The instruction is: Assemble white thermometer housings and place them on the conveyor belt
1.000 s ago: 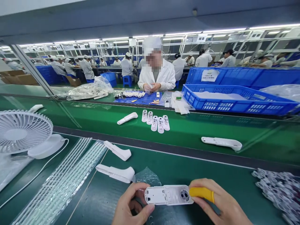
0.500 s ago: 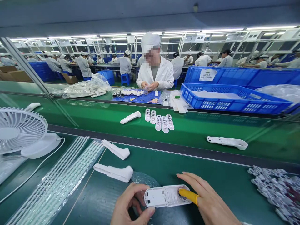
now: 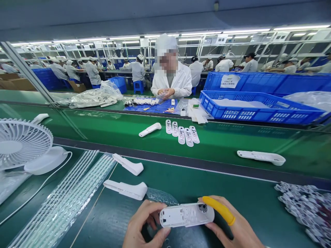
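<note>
A long white plastic housing lies across both hands, open side up, with a dark round part seated near its right end. My left hand is closed on the left end, thumb below and fingers above. At the right end, my right hand grips the edges between thumb and fingers. Its index finger wears a yellow finger cot. Beneath the housing lies a sheet of bubble wrap. Two white curved handle shells rest to the upper left of my left hand.
Bundled strips and a white fan stand left. At right is a heap of small white parts. A green belt carries white shells and several oval plates. Opposite sits a co-worker beside a blue crate.
My right index finger has lifted off the round part, and that hand now grips the housing's right end. Shells and oval plates on the belt have shifted right.
</note>
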`<state>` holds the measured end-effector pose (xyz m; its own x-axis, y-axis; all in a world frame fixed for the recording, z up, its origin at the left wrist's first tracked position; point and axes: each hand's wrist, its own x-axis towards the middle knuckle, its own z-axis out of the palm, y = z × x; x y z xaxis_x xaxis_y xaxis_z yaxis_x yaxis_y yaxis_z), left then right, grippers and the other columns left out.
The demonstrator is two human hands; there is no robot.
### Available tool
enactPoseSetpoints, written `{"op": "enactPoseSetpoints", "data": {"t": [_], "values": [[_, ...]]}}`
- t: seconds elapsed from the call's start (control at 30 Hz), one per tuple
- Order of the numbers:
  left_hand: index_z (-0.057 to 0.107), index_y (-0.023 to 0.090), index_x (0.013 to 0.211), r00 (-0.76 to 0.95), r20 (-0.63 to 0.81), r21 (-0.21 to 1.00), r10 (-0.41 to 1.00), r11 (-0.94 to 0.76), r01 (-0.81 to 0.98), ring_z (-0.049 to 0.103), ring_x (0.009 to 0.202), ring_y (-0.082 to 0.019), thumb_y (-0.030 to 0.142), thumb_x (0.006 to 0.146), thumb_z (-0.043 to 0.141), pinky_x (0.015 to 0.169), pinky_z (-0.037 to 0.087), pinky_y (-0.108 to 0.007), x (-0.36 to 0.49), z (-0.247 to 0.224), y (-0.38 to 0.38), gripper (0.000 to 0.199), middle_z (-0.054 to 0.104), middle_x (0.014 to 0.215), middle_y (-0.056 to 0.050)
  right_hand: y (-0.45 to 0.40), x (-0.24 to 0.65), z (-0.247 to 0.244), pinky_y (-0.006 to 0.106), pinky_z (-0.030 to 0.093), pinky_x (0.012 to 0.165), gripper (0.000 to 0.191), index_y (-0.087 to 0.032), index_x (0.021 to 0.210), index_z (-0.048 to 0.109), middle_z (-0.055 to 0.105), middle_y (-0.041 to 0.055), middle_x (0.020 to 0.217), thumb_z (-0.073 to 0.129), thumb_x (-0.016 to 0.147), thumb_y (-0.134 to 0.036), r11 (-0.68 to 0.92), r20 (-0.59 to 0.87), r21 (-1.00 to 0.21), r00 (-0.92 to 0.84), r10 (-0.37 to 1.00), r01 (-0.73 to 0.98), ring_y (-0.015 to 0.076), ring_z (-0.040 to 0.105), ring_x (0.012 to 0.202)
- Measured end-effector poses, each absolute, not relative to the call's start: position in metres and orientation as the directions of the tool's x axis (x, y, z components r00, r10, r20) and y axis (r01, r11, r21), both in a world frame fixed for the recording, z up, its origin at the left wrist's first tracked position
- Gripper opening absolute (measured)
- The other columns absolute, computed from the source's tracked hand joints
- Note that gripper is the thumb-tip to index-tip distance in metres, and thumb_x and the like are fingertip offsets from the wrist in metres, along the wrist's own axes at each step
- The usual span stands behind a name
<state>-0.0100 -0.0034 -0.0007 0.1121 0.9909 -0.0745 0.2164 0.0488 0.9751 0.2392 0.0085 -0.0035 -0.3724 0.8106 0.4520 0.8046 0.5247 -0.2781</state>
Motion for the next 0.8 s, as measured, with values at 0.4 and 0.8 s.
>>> {"op": "enactPoseSetpoints", "data": {"t": [0.4,0.8], "values": [[0.064,0.026,0.096,0.086,-0.101,0.974,0.991,0.081,0.211,0.058,0.065,-0.015,0.018,0.068,0.066,0.056,0.049,-0.019,-0.011,0.001,-0.003,0.029,0.064,0.080,-0.002,0.006,0.241,-0.026,0.027,0.056,0.072,0.033,-0.030,0.119,0.040,0.060,0.0038,0.106,0.044,0.087,-0.039,0.457,0.327,-0.460,-0.333,0.884,0.761,0.0194,0.061,0.092],[0.060,0.024,0.101,-0.145,-0.137,0.987,0.980,0.122,-0.106,0.050,0.056,-0.010,0.051,0.067,0.065,0.047,0.041,-0.020,0.004,-0.007,-0.002,0.044,0.060,0.086,-0.004,0.150,0.285,0.002,0.044,0.053,0.068,0.024,-0.019,0.072,0.055,0.063,0.0130,0.096,0.034,0.083,-0.022,0.555,0.472,-0.199,-0.417,0.777,0.808,0.0279,0.060,0.087]]}}
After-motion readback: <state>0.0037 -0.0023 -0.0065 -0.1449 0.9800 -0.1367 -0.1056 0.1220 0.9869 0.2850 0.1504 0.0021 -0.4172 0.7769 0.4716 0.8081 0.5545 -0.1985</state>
